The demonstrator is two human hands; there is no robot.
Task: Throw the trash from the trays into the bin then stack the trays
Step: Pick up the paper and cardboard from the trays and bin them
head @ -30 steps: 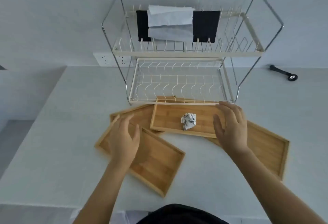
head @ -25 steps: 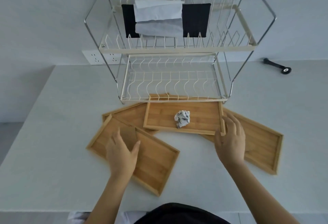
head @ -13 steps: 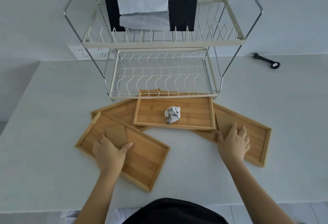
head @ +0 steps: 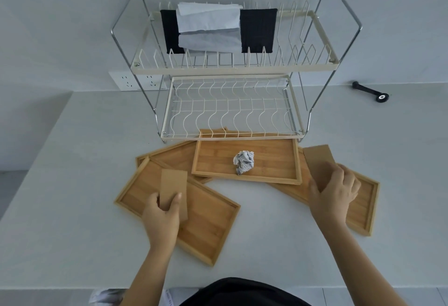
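Observation:
Several bamboo trays lie overlapping on the white counter. The middle tray [head: 271, 155] holds a crumpled paper ball [head: 243, 162]. Over the near-left tray [head: 211, 223], my left hand [head: 162, 218] grips a brown cardboard piece [head: 173, 188], lifted at its near end. Above the right tray [head: 363, 206], my right hand [head: 333, 195] holds a second cardboard piece [head: 317, 160], tilted up. Another tray [head: 177, 156] lies partly under the left and middle ones. No bin is in view.
A two-tier wire dish rack [head: 230, 101] stands right behind the trays, with black and white cloths [head: 213, 29] on its top shelf. A black tool [head: 371, 92] lies far right by the wall. A wall socket [head: 135, 82] is behind the rack.
Both hands came down onto the outer trays and each took hold of a flat cardboard piece, now raised off the tray floor. The paper ball stayed put.

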